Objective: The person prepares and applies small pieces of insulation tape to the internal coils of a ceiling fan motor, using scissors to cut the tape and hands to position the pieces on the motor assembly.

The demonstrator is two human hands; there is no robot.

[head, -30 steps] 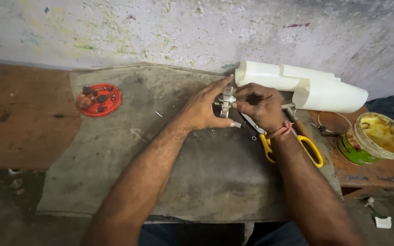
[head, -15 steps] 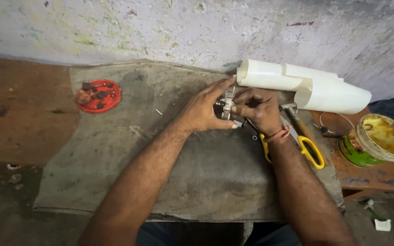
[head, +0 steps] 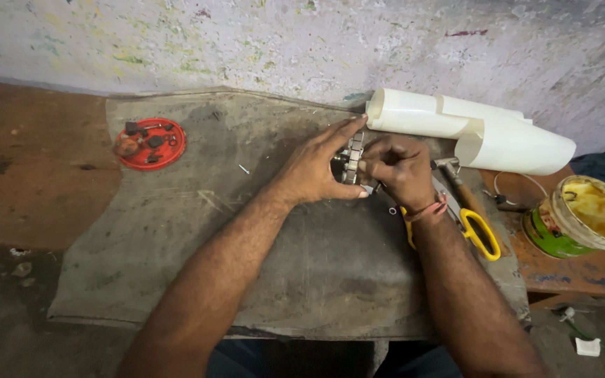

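1. The left hand [head: 316, 171] wraps around a small metal part [head: 351, 159], thumb below and fingers stretched over its top. That clamps the part from one side, steady just above the grey mat [head: 246, 231].
2. The right hand [head: 399, 166] is curled shut against the other side of the same part, fingertips pinched at it. What the fingertips grip there is hidden behind the knuckles.
3. The part sits between the two hands near the far edge of the worktop [head: 36, 168], close to the wall, where both forearms can rest on the mat for support.
4. Yellow-handled scissors [head: 481, 234] lie just beside the right wrist, and a hammer [head: 449, 168] lies just beyond them, both within easy reach of that hand.
5. A red lid [head: 150, 143] holding small dark pieces sits well apart to the left, which keeps loose bits gathered and off the mat.
6. Rolled white sheets [head: 470, 129] lie against the wall, and an open green tin [head: 582, 217] of yellowish paste stands at the right.
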